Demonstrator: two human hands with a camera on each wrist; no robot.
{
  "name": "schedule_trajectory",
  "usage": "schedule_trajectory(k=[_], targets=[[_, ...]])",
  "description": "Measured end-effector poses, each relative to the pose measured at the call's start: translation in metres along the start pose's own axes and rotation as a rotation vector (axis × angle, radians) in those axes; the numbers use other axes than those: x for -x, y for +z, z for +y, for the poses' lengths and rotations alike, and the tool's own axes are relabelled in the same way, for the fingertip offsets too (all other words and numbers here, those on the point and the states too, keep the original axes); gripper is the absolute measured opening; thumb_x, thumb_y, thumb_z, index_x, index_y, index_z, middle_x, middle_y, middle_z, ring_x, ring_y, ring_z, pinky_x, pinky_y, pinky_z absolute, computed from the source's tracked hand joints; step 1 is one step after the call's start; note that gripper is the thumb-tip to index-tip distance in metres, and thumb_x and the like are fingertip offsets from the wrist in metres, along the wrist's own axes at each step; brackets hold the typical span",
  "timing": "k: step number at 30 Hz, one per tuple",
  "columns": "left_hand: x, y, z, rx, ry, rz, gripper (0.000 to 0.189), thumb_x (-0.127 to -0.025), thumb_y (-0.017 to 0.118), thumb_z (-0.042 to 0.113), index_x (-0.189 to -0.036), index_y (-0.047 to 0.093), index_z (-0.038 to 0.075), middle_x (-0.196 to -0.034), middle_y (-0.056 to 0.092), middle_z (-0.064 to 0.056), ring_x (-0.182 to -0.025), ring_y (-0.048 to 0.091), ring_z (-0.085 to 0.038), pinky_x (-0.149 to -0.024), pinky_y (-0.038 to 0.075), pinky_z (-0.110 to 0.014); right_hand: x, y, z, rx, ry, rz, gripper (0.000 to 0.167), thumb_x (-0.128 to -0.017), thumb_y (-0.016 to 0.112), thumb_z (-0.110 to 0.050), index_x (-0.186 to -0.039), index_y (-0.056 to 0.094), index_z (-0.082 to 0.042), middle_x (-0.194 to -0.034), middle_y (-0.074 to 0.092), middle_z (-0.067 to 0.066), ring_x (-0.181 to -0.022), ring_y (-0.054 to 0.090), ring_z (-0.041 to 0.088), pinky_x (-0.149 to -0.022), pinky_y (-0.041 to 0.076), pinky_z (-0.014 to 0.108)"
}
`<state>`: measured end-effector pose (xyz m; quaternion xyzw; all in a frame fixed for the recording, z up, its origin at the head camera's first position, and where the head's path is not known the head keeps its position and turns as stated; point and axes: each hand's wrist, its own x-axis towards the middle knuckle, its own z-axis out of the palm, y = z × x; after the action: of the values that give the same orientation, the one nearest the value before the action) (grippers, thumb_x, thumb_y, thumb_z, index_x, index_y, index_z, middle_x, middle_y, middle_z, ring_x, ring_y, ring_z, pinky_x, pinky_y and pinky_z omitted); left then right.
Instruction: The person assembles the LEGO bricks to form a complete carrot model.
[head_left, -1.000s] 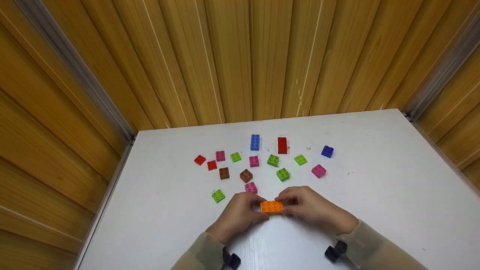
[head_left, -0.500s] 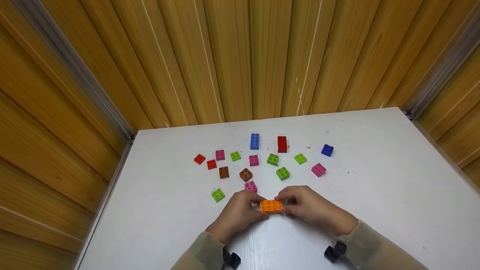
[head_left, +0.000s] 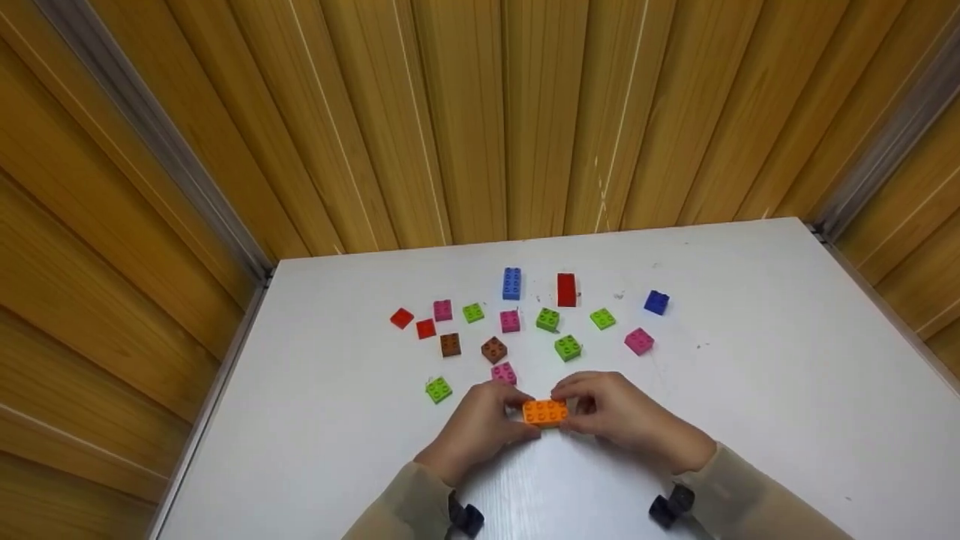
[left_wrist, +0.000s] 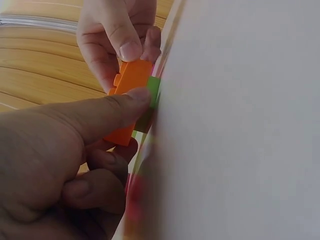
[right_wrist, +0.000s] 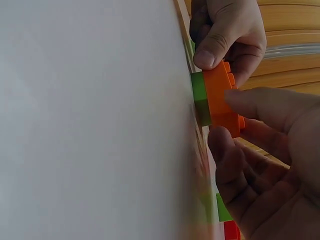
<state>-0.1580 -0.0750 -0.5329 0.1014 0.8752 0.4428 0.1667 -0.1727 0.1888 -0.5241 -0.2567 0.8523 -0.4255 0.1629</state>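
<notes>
Near the front of the white table, an orange toy building brick (head_left: pixel 545 413) with two rows of studs lies between both hands, studs up. Beneath it sits a green brick (right_wrist: pixel 200 100), shorter than the orange one and mostly hidden from above. My left hand (head_left: pixel 486 421) pinches the left end of the orange brick, thumb on the near side. At the right end, my right hand (head_left: pixel 619 411) pinches it between thumb and fingers. In the left wrist view, the left thumb (left_wrist: pixel 117 112) presses the orange side and reaches the green edge.
Beyond the hands lie several loose bricks, among them a pink brick (head_left: pixel 503 373) close to the left fingers, a brown brick (head_left: pixel 493 349), a light blue brick (head_left: pixel 511 283), a red brick (head_left: pixel 566 289) and a dark blue brick (head_left: pixel 656 302). Wood-look panels enclose the table (head_left: pixel 300 442).
</notes>
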Motion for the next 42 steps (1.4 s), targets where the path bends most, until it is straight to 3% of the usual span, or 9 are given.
schedule_trajectory(k=[5, 10, 14, 20, 26, 30, 36, 42], targets=[[-0.009, -0.003, 0.009, -0.047, 0.000, -0.063, 0.036, -0.086, 0.101, 0.023, -0.120, 0.088, 0.020, -0.110, 0.081, 0.012, -0.102, 0.067, -0.012, -0.115, 0.060, -0.045, 0.003, 0.001, 0.005, 0.064, -0.025, 0.038, 0.029, -0.099, 0.086, -0.016, -0.128, 0.085, -0.015, -0.119, 0.084, 0.000, -0.092, 0.065, 0.005, -0.082, 0.057, 0.021], [-0.018, -0.031, 0.025, -0.057, -0.040, -0.100, 0.050, -0.088, 0.100, 0.027, -0.135, 0.082, 0.023, -0.121, 0.081, 0.005, -0.112, 0.070, -0.018, -0.116, 0.060, -0.047, 0.003, 0.004, 0.004, 0.104, -0.042, 0.037, 0.028, -0.100, 0.084, -0.014, -0.128, 0.085, -0.014, -0.119, 0.083, -0.001, -0.095, 0.066, 0.007, -0.085, 0.059, 0.023], [-0.036, -0.054, 0.037, -0.003, -0.069, -0.027, 0.049, -0.092, 0.097, 0.029, -0.137, 0.080, 0.024, -0.130, 0.080, -0.001, -0.118, 0.070, -0.021, -0.112, 0.063, -0.043, 0.003, 0.003, 0.005, 0.120, -0.013, 0.022, 0.029, -0.102, 0.084, -0.018, -0.130, 0.084, -0.014, -0.124, 0.082, -0.001, -0.099, 0.067, 0.008, -0.089, 0.060, 0.024], [-0.074, -0.071, 0.045, 0.109, -0.151, 0.032, 0.057, -0.095, 0.094, 0.031, -0.146, 0.073, 0.022, -0.138, 0.074, -0.007, -0.103, 0.080, -0.035, -0.100, 0.068, -0.042, 0.004, 0.002, 0.005, 0.126, 0.056, -0.002, 0.029, -0.103, 0.083, -0.023, -0.131, 0.084, -0.018, -0.127, 0.082, -0.005, -0.104, 0.068, 0.011, -0.095, 0.061, 0.026], [-0.111, -0.082, 0.047, 0.051, -0.162, 0.128, 0.064, -0.096, 0.093, 0.032, -0.154, 0.067, 0.020, -0.151, 0.069, -0.008, -0.132, 0.066, -0.029, -0.119, 0.058, -0.050, 0.005, 0.001, 0.003, 0.128, 0.042, 0.004, 0.030, -0.102, 0.084, -0.022, -0.132, 0.084, -0.016, -0.128, 0.082, -0.002, -0.106, 0.070, 0.012, -0.096, 0.062, 0.029], [-0.133, -0.084, 0.044, 0.077, -0.188, 0.192, 0.066, -0.097, 0.092, 0.030, -0.156, 0.064, 0.021, -0.156, 0.066, -0.008, -0.143, 0.062, -0.031, -0.125, 0.054, -0.054, 0.003, 0.000, 0.000, 0.123, 0.033, 0.010, 0.030, -0.102, 0.084, -0.021, -0.131, 0.084, -0.016, -0.127, 0.082, -0.002, -0.105, 0.069, 0.011, -0.094, 0.061, 0.027], [-0.152, -0.079, 0.036, 0.120, -0.320, 0.238, 0.062, -0.098, 0.091, 0.036, -0.153, 0.063, 0.027, -0.153, 0.064, -0.001, -0.145, 0.061, -0.026, -0.126, 0.053, -0.052, -0.002, 0.003, -0.004, 0.105, 0.005, 0.011, 0.031, -0.101, 0.084, -0.019, -0.131, 0.084, -0.013, -0.125, 0.082, -0.001, -0.101, 0.067, 0.010, -0.090, 0.059, 0.024], [-0.163, -0.072, 0.033, 0.110, -0.331, 0.291, 0.056, -0.100, 0.090, 0.034, -0.149, 0.067, 0.021, -0.149, 0.068, -0.003, -0.140, 0.064, -0.027, -0.127, 0.053, -0.051, -0.002, 0.003, -0.006, 0.092, 0.017, 0.008, 0.031, -0.101, 0.085, -0.019, -0.132, 0.084, -0.014, -0.126, 0.082, -0.002, -0.101, 0.067, 0.010, -0.089, 0.059, 0.023]])
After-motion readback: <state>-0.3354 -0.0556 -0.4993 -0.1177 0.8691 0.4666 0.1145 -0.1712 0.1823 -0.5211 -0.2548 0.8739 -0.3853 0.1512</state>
